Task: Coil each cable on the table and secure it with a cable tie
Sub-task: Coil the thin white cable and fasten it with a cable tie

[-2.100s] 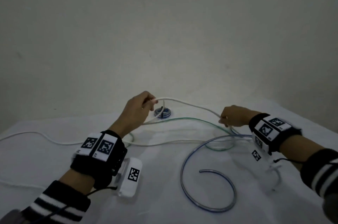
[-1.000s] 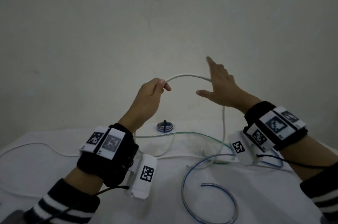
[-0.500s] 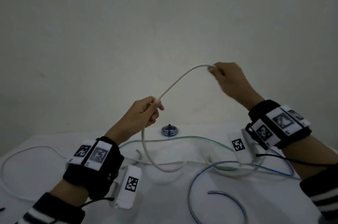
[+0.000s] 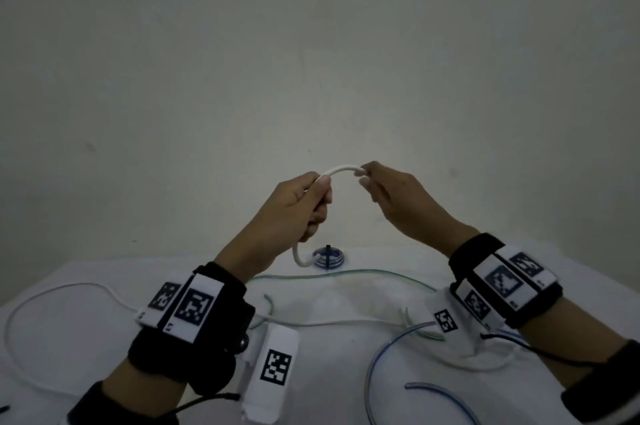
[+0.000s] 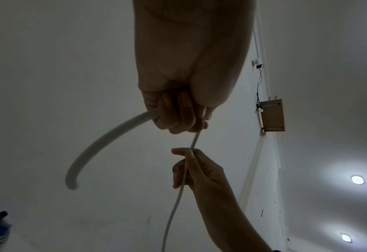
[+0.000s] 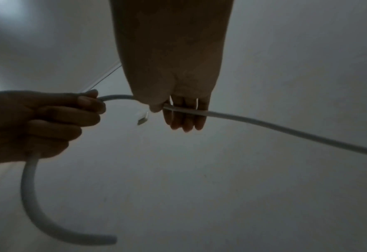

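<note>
Head view: left hand [image 4: 294,206] fisted round white cable [image 4: 343,169]; right hand [image 4: 391,196] pinches it alongside, above table [image 4: 346,372]; short tail curls below the fist.

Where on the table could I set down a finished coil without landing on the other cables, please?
The bare cloth inside the white cable's left loop looks free, as does the far right corner beyond the green cable. Centre and right are crowded: green, white and blue cable cross there.
</note>
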